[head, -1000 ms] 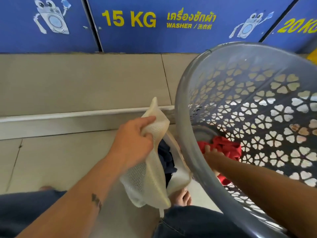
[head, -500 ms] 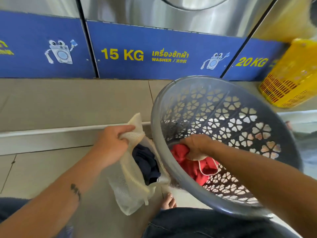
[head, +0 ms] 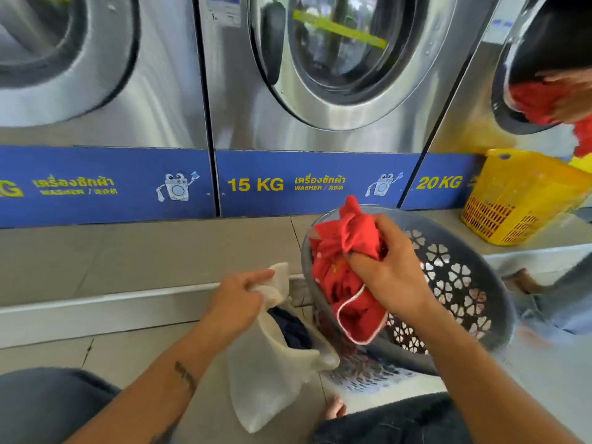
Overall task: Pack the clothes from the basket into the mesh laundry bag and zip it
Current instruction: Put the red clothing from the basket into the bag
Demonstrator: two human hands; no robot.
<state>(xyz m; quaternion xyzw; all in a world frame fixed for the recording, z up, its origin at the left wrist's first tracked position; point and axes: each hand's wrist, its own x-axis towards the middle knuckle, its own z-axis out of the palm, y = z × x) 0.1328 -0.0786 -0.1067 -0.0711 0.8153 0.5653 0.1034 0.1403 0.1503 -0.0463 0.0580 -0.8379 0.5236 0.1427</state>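
Our right hand (head: pixel 387 270) clutches the red garment (head: pixel 346 277) mid-frame above the rim of the grey basket (head: pixel 474 283), our left hand (head: pixel 237 302) pinches the mouth of the mesh laundry bag (head: pixel 266 379) just left of it, and that sagging opening could, we reckon, snag the cloth or let it spill outside.

Laundromat. Row of large stainless-steel front-load washers (head: pixel 320 75) with round glass doors. Blue base panels (head: pixel 314 200) under them are labelled "15 KG WASHER" and "20 KG". Yellow slotted plastic laundry basket (head: pixel 512 200) sits on the raised beige tiled floor (head: pixel 128 257) by the machines.
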